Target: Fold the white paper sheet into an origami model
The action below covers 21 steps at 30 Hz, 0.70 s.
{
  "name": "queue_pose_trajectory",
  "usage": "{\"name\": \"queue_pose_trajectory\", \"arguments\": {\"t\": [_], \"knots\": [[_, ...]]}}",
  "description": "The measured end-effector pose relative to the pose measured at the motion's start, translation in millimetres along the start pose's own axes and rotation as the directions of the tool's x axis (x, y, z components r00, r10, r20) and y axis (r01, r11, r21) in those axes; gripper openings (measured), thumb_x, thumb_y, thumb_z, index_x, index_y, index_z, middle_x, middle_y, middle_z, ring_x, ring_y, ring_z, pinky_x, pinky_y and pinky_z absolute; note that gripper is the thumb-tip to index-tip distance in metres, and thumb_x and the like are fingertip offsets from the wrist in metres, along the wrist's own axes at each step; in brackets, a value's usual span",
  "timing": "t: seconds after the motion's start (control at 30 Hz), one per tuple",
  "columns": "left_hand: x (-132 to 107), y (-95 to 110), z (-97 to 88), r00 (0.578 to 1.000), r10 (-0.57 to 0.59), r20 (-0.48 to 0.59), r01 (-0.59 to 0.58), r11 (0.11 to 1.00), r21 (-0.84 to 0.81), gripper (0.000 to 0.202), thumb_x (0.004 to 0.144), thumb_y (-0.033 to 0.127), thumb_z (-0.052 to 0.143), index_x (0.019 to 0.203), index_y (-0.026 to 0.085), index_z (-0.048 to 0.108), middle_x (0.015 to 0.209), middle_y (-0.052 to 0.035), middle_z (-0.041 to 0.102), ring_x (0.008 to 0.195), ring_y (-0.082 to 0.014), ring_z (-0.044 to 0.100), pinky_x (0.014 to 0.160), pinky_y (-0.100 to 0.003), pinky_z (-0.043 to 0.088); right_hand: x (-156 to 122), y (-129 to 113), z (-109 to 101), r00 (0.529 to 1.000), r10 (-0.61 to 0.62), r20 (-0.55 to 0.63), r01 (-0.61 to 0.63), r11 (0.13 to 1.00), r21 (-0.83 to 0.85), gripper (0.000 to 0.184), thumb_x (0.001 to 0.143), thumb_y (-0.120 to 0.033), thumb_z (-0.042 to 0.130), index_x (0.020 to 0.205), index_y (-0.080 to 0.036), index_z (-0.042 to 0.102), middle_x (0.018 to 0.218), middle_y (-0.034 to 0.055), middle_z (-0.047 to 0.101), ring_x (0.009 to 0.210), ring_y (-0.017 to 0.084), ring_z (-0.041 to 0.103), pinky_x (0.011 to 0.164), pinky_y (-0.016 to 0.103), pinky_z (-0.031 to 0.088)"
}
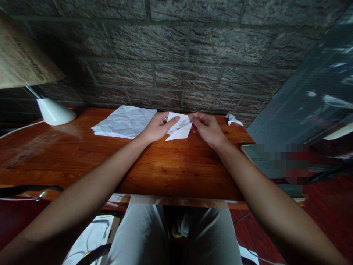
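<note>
A small folded piece of white paper (180,130) is held between both hands, just above the wooden table (176,173). My left hand (159,127) grips its left side, the thumb lying across the front. At the upper right corner, the fingertips of my right hand (206,127) pinch the paper. One pointed flap hangs toward the lower left. Behind my left hand lies a stack of creased white sheets (124,121). To the right of my right hand, near the wall, sits a small folded white paper piece (233,119).
A lamp with a white base (55,111) and fabric shade (27,55) stands at the left. A tablet-like device (253,156), partly blurred out, lies by the right edge. The brick-patterned wall (176,51) closes off the back. A grey panel (298,88) leans at the right.
</note>
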<state>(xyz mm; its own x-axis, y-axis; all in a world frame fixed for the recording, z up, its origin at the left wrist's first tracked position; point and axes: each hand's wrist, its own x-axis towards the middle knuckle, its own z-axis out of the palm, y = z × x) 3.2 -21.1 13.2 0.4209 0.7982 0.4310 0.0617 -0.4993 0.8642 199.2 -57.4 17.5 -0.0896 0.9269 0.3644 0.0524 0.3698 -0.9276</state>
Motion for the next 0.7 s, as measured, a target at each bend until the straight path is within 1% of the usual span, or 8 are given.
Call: {"name": "queue_pose_trajectory", "arguments": {"t": [0.07, 0.1, 0.23, 0.33, 0.43, 0.5, 0.6, 0.7], "knots": [[-0.4, 2.1, 0.1, 1.0, 0.0, 0.003, 0.0, 1.0, 0.003, 0.044, 0.087, 0.059, 0.066, 0.076, 0.016, 0.066, 0.07, -0.0013, 0.067, 0.065, -0.0147, 0.057, 0.061, -0.026, 0.042, 0.6, 1.8, 0.6, 1.0, -0.016, -0.012, 0.016, 1.0, 0.004, 0.045, 0.08, -0.062, 0.074, 0.077, -0.018, 0.066, 0.062, -0.0025, 0.058, 0.052, 0.007, 0.045, 0.049, 0.023, 0.038], [-0.5, 2.8, 0.0, 1.0, -0.001, 0.006, 0.001, 1.0, -0.006, 0.044, 0.087, 0.059, 0.065, 0.077, 0.016, 0.067, 0.07, -0.0013, 0.068, 0.065, -0.0148, 0.057, 0.06, -0.026, 0.042, 1.1, 2.9, 0.8, 1.0, -0.019, -0.023, 0.019, 1.0, 0.004, 0.044, 0.081, -0.061, 0.074, 0.077, -0.018, 0.066, 0.062, -0.0026, 0.058, 0.052, 0.007, 0.045, 0.049, 0.023, 0.038], [-0.4, 2.9, -0.8, 0.997, -0.056, 0.059, 0.06, 0.996, -0.07, 0.041, 0.082, 0.055, 0.072, 0.095, 0.016, 0.073, 0.077, -0.0028, 0.073, 0.067, -0.0162, 0.062, 0.06, -0.026, 0.044, 3.2, 5.9, 0.2, 0.993, 0.003, -0.117, -0.004, 1.0, -0.007, 0.035, 0.085, -0.053, 0.072, 0.081, -0.018, 0.065, 0.063, -0.0031, 0.057, 0.053, 0.008, 0.047, 0.05, 0.023, 0.04], [0.0, 1.2, -1.6, 0.992, -0.103, 0.068, 0.108, 0.991, -0.08, 0.042, 0.079, 0.052, 0.076, 0.101, 0.016, 0.074, 0.08, -0.0035, 0.075, 0.066, -0.0162, 0.063, 0.06, -0.025, 0.043, 3.8, 4.8, -1.1, 0.983, 0.015, -0.181, -0.017, 1.0, -0.009, 0.029, 0.086, -0.046, 0.071, 0.084, -0.018, 0.066, 0.063, -0.0032, 0.057, 0.054, 0.009, 0.048, 0.051, 0.023, 0.041], [0.4, -0.1, -2.3, 0.993, -0.105, 0.056, 0.109, 0.99, -0.084, 0.041, 0.079, 0.051, 0.076, 0.1, 0.015, 0.074, 0.081, -0.0038, 0.075, 0.066, -0.0153, 0.062, 0.061, -0.025, 0.042, 3.4, 2.1, -1.8, 0.98, 0.011, -0.2, -0.009, 1.0, 0.009, 0.026, 0.085, -0.043, 0.072, 0.085, -0.018, 0.067, 0.063, -0.003, 0.057, 0.054, 0.009, 0.048, 0.051, 0.023, 0.041], [0.7, -0.3, -2.9, 0.993, -0.099, 0.063, 0.104, 0.991, -0.08, 0.041, 0.079, 0.052, 0.075, 0.097, 0.015, 0.074, 0.08, -0.0034, 0.074, 0.066, -0.0151, 0.061, 0.06, -0.025, 0.041, 2.8, 0.6, -1.9, 0.982, 0.019, -0.188, -0.016, 1.0, 0.017, 0.025, 0.082, -0.042, 0.074, 0.085, -0.018, 0.067, 0.064, -0.0026, 0.058, 0.055, 0.009, 0.049, 0.051, 0.023, 0.04], [0.8, 1.3, -3.0, 0.992, -0.098, 0.077, 0.103, 0.992, -0.07, 0.041, 0.08, 0.056, 0.073, 0.093, 0.016, 0.073, 0.074, -0.0011, 0.071, 0.062, -0.0136, 0.058, 0.057, -0.024, 0.038, 2.1, -0.4, -2.1, 0.986, 0.045, -0.158, -0.045, 0.999, 0.001, 0.025, 0.079, -0.041, 0.077, 0.086, -0.019, 0.068, 0.065, -0.0025, 0.058, 0.056, 0.009, 0.049, 0.05, 0.023, 0.039], [-0.1, 5.7, -1.1, 0.994, -0.091, 0.058, 0.094, 0.994, -0.057, 0.045, 0.083, 0.061, 0.067, 0.089, 0.017, 0.071, 0.071, -0.0002, 0.069, 0.061, -0.0129, 0.056, 0.056, -0.024, 0.038, 2.2, 0.7, -2.8, 0.987, 0.041, -0.155, -0.045, 0.999, -0.023, 0.025, 0.078, -0.041, 0.077, 0.086, -0.019, 0.069, 0.065, -0.0019, 0.06, 0.056, 0.009, 0.05, 0.051, 0.023, 0.039]]}}
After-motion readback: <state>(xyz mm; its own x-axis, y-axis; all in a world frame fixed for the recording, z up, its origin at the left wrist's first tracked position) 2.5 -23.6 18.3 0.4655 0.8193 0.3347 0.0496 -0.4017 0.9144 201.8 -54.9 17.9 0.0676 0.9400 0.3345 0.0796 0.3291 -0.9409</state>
